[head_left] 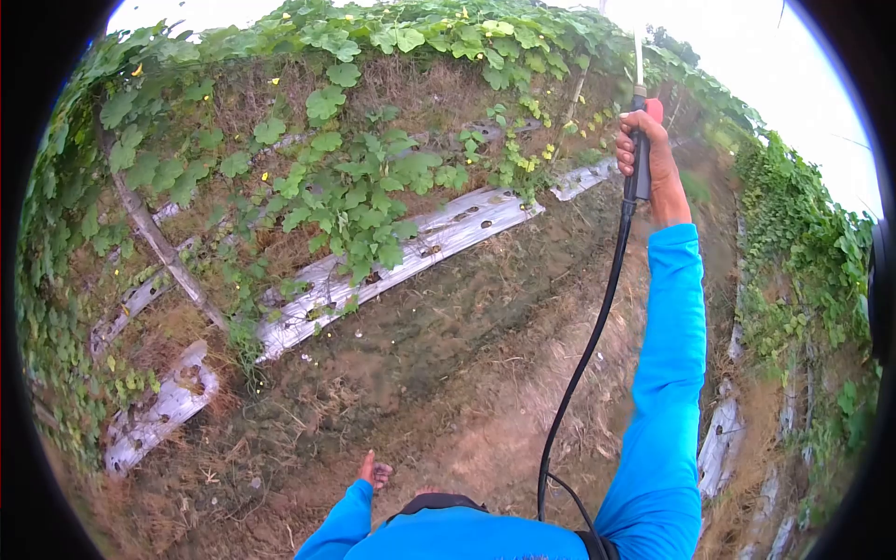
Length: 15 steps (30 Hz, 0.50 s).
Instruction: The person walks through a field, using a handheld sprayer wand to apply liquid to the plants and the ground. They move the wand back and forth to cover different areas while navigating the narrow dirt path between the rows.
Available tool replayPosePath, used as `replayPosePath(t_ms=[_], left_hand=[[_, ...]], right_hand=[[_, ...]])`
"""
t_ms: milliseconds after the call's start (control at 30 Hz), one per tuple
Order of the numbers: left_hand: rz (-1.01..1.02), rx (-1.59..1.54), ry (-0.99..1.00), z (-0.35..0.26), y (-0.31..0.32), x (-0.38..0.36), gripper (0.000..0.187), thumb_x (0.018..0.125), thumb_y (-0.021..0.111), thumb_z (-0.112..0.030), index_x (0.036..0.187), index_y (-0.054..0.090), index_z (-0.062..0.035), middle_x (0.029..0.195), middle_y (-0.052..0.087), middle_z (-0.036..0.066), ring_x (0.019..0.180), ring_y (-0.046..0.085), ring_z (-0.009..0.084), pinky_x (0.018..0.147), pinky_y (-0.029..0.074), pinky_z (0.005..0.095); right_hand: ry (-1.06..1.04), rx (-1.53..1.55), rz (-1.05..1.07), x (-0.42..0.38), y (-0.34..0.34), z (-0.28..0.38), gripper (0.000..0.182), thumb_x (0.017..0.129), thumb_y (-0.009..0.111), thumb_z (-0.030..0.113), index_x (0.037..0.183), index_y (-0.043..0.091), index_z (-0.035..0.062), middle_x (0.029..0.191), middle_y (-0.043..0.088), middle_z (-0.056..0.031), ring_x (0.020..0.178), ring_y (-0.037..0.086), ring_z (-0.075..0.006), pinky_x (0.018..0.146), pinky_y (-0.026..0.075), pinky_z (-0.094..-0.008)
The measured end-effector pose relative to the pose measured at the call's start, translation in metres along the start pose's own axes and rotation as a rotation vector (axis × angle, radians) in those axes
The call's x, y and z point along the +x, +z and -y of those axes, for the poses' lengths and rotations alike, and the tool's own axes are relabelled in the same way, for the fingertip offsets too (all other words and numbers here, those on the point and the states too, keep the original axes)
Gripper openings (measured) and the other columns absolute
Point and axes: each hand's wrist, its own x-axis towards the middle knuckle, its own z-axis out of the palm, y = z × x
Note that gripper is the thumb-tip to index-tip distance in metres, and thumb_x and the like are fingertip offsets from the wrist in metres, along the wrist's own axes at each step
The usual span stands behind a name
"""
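Observation:
My right hand [647,140], raised at the end of an outstretched arm, is closed around the black handle of a spray wand [640,168]. A red part [654,111] shows at the top of the handle, beside my fist. The wand's thin tube [639,65] points up and away toward the leafy vines. From the base of the handle a black hose [597,322] curves down to my waist. My left hand [376,470] hangs low beside my body, small in view, with its thumb apart from loosely bent fingers and nothing visible in it.
Climbing vines [364,187] with broad leaves and a few yellow flowers cover the left and top. A slanted wooden post [154,233] stands among them. Silvery plastic mulch strips [411,257] with holes edge the bare soil path [495,373]. More vines [803,243] line the right side.

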Motion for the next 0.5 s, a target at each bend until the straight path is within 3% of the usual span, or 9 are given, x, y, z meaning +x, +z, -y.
replayPosePath(t_ms=[67,133,267,367,500], left_hand=[[0.017,0.005,-0.001,-0.004,0.003,0.0,0.092,0.078,0.027,-0.085,0.093,0.069,-0.0043,0.085,0.063,0.006,0.063,0.051,0.0163,0.054,0.039,0.031],[-0.009,0.055,0.004,-0.007,0.003,-0.005,0.093,0.078,0.028,-0.086,0.093,0.069,-0.0037,0.086,0.062,0.006,0.063,0.051,0.0158,0.054,0.038,0.0307],[0.015,0.044,0.009,-0.004,0.0,-0.001,0.094,0.077,0.028,-0.086,0.093,0.068,-0.0025,0.084,0.062,0.005,0.063,0.051,0.0156,0.053,0.037,0.0301],[0.004,0.071,-0.064,0.0,-0.001,-0.001,0.096,0.074,0.03,-0.089,0.095,0.068,-0.0025,0.08,0.061,0.007,0.068,0.055,0.0184,0.054,0.041,0.0334],[-0.021,0.107,-0.053,-0.005,0.014,-0.016,0.094,0.078,0.027,-0.085,0.092,0.068,-0.0024,0.084,0.061,0.006,0.065,0.051,0.0158,0.052,0.036,0.0301]], right_hand=[[0.018,-0.013,-0.044,-0.024,-0.002,0.002,0.025,0.084,0.058,0.031,0.078,0.044,0.0101,0.056,0.04,0.0022,0.041,0.043,-0.0087,0.034,0.036,-0.0225],[0.048,0.1,0.059,-0.043,-0.014,0.004,0.026,0.083,0.06,0.032,0.08,0.047,0.0105,0.057,0.043,0.0016,0.041,0.044,-0.0089,0.034,0.038,-0.0234],[0.097,0.385,0.387,-0.085,-0.028,0.017,0.027,0.087,0.053,0.031,0.083,0.045,0.0058,0.061,0.042,-0.0008,0.045,0.045,-0.0113,0.036,0.041,-0.0245],[0.125,0.477,0.448,-0.116,-0.04,0.018,0.027,0.088,0.051,0.031,0.086,0.042,0.0054,0.062,0.041,-0.0011,0.045,0.045,-0.0117,0.036,0.042,-0.025],[0.145,0.445,0.439,-0.157,-0.056,0.023,0.028,0.088,0.053,0.03,0.088,0.04,0.0051,0.062,0.041,-0.0025,0.045,0.046,-0.012,0.035,0.042,-0.0261]])
